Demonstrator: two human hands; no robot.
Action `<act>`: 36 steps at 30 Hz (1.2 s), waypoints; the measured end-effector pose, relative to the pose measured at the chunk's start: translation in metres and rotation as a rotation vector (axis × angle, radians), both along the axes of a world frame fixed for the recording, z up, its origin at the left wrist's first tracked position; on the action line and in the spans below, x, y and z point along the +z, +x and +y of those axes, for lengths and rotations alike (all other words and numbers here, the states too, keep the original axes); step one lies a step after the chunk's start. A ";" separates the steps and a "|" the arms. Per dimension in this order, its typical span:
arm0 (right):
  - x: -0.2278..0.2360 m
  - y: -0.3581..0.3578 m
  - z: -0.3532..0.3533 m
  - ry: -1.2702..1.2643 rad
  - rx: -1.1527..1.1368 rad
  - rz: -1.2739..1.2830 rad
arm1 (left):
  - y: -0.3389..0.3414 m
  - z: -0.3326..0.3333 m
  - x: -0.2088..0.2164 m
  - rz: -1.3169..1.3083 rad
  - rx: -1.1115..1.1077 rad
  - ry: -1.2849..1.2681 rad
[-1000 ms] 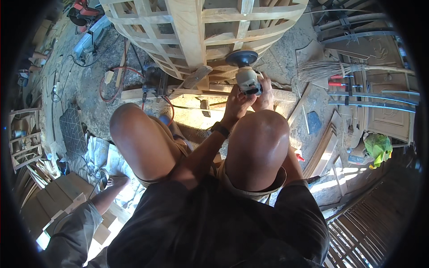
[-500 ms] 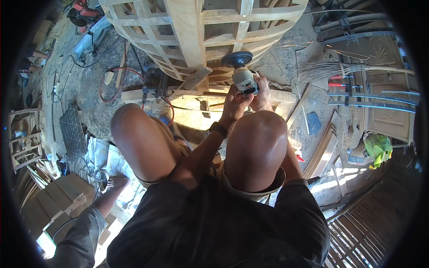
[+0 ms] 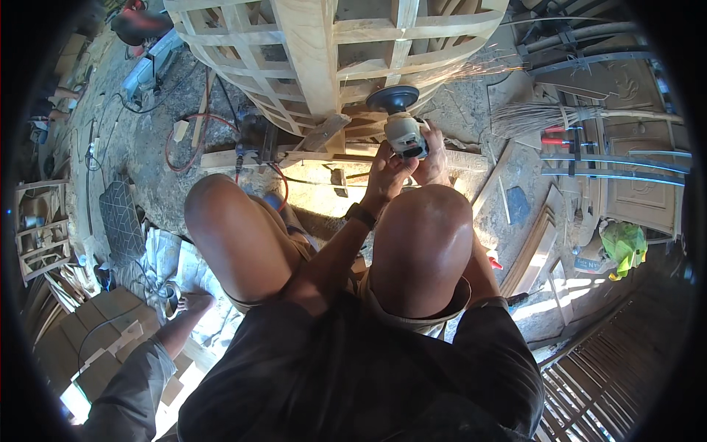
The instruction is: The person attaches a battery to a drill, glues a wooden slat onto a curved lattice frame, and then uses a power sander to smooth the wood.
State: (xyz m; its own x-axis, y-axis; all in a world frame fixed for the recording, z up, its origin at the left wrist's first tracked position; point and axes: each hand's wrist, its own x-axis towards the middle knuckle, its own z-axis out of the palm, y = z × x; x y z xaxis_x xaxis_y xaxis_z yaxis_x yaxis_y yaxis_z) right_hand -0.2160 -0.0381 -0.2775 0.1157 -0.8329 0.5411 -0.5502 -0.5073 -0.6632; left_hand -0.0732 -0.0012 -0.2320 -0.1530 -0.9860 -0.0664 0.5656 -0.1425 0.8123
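An angle grinder (image 3: 403,134) with a pale body and a dark round disc (image 3: 392,98) is held in both my hands beyond my right knee. My left hand (image 3: 388,171) is closed round its near left side, and my right hand (image 3: 433,158) grips its right side. The disc is at the lower edge of a curved wooden lattice frame (image 3: 313,51); whether it touches the wood I cannot tell. Orange sparks (image 3: 471,69) fly off to the right from beside the frame. The fingertips are partly hidden behind the tool.
A straw broom (image 3: 549,116) and metal clamp bars (image 3: 611,171) lie at the right. A red hose (image 3: 171,156) curls on the floor to the left. Wooden planks (image 3: 534,247) lie beyond my right leg. Another person's leg (image 3: 177,331) shows at the lower left.
The spark stream by the frame has grown denser and brighter. Both my hands and the grinder are in nearly the same place.
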 end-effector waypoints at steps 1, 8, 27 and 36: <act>0.012 0.012 0.000 -0.072 0.024 0.065 | 0.010 0.003 0.000 -0.032 0.024 -0.016; 0.038 0.023 -0.004 -0.124 0.072 0.161 | 0.019 0.004 0.012 0.049 0.030 0.034; 0.012 0.013 0.007 -0.056 0.003 0.141 | 0.013 0.007 0.001 -0.034 -0.004 0.050; 0.012 0.007 0.003 -0.026 0.005 0.074 | 0.004 0.003 0.002 -0.036 -0.007 0.041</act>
State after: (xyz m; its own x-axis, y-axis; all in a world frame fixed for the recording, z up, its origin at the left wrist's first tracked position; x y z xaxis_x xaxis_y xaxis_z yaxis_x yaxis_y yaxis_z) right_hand -0.2091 -0.0350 -0.2655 0.1602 -0.8181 0.5522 -0.5944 -0.5266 -0.6077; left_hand -0.0691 0.0021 -0.2301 -0.1565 -0.9813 -0.1122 0.5346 -0.1797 0.8258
